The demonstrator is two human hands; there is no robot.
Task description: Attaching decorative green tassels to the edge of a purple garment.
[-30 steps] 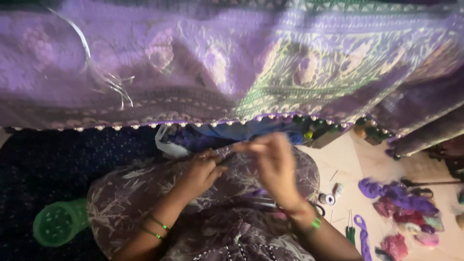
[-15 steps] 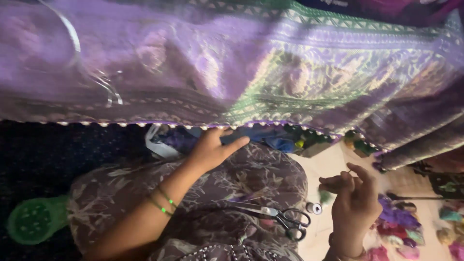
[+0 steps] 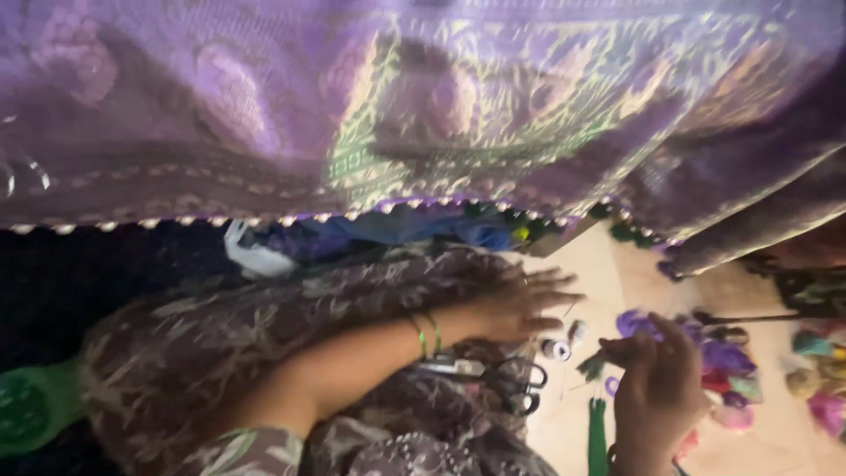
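Black-handled scissors point(image 3: 507, 381) lying blades leftward, left hand point(image 3: 520, 306) flat, grip empty, right hand point(image 3: 656, 388) pinching green thread point(image 3: 592, 366)

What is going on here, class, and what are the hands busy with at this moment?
A person sits under a hanging purple patterned cloth. The left hand reaches across the lap towards small thread spools on the floor, fingers spread flat. The right hand is raised beside a heap of coloured threads, fingertips pinched together on something too small to tell. Scissors lie on the lap.

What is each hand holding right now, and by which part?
The left hand rests flat on the patterned cloth, gripping nothing. The right hand pinches something small at its fingertips; too blurred to identify.
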